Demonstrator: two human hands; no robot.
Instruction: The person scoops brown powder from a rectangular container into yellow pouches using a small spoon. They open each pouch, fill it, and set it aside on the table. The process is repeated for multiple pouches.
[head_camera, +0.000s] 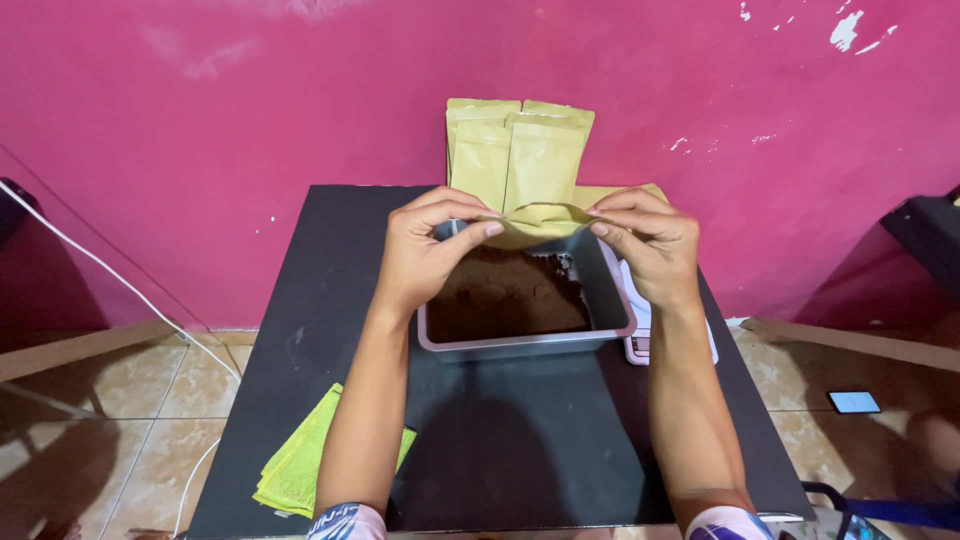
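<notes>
At the centre of the frame, the left hand (425, 250) and the right hand (650, 240) are each pinching one top edge of a tan paper pouch (540, 218), holding its mouth apart just above a grey rectangular tub (600, 300); the tub is holding brown powder (505, 295); behind, in the upper middle, more tan pouches (515, 150) are leaning upright against the pink wall (200, 120); at lower left, yellow-green sheets (295, 470) are lying on the black table (500, 440).

Home packing corner: pink chipped wall (200, 120), tiled floor (120, 400), low black table (500, 450).
</notes>
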